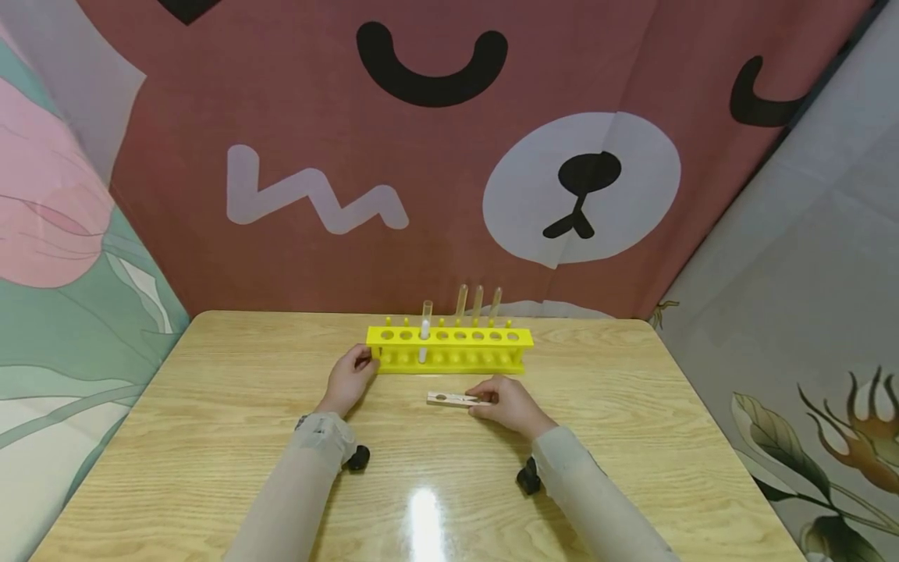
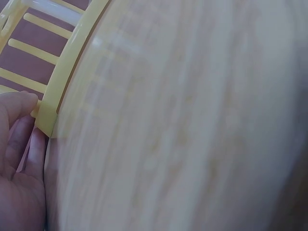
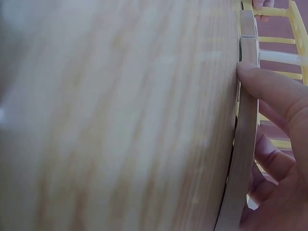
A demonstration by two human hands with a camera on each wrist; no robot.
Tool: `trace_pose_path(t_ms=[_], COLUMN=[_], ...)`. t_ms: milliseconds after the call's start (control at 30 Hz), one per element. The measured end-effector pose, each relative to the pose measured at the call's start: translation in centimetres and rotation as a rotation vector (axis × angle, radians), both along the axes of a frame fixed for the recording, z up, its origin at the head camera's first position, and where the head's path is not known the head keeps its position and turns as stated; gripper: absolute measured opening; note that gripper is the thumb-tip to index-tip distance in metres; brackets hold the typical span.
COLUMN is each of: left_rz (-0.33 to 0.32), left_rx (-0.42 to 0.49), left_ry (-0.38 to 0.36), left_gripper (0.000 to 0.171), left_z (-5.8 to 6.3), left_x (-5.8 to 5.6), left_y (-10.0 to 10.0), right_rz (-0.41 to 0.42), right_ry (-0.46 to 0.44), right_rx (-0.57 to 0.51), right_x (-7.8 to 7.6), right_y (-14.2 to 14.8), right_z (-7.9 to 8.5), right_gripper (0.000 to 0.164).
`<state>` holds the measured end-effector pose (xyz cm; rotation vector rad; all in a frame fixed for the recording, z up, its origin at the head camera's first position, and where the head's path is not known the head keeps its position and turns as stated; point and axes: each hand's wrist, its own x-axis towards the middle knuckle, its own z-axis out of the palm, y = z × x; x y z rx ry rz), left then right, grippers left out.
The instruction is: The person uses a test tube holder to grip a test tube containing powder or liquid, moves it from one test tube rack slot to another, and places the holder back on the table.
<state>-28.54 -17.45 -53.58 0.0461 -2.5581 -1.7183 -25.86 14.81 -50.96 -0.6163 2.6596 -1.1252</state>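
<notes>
A yellow test tube rack (image 1: 449,339) stands at the far side of the table. My left hand (image 1: 349,380) grips its left end; the left wrist view shows thumb and fingers at the corner of the rack (image 2: 47,113). One test tube (image 1: 426,320) with white contents sits upright in a hole left of the middle. Behind, three clear test tubes (image 1: 461,301) stand over the back pegs. In front of the rack, my right hand (image 1: 511,404) pinches a wooden test tube clamp (image 1: 449,400) by its right end, its head pointing left. In the right wrist view, the thumb presses along the clamp (image 3: 248,110).
The wood-grain table (image 1: 232,406) ends at a reddish patterned cloth (image 1: 435,265) just behind the rack. Patterned cloths hang on both sides. Black wrist devices (image 1: 358,458) show under the sleeves.
</notes>
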Motion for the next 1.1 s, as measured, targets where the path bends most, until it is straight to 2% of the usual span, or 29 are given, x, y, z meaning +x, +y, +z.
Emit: trace_pose_path(t_ms=[300,533,767,900,1100], left_rz=[-0.013,-0.015,-0.006,-0.005,-0.021], left_rx=[0.010,0.016,0.020,0.016,0.024], left_ry=[-0.006,0.007,0.001,-0.002,-0.010], left_gripper=[0.025,0.026,0.027,0.028,0.027], left_z=[0.1,-0.3,-0.5,-0.5,-0.5], left_x=[0.0,-0.3,-0.2,-0.1,0.0], left_y=[0.2,0.1,-0.2,-0.4,-0.7], right_rz=[0.080,0.106,0.141,0.113,0.088], right_ry=[0.053,0.086,0.003,-0.048,-0.064], right_rx=[0.092,0.145,0.128,0.133,0.161], right_x=[0.1,-0.3,-0.4,-0.8,-2.1], right_y=[1.6,3.4,5.4,7.0,9.8], right_z=[0.4,0.7,1.1,1.3,1.3], right_gripper=[0.035,0.037,0.044,0.042,0.035])
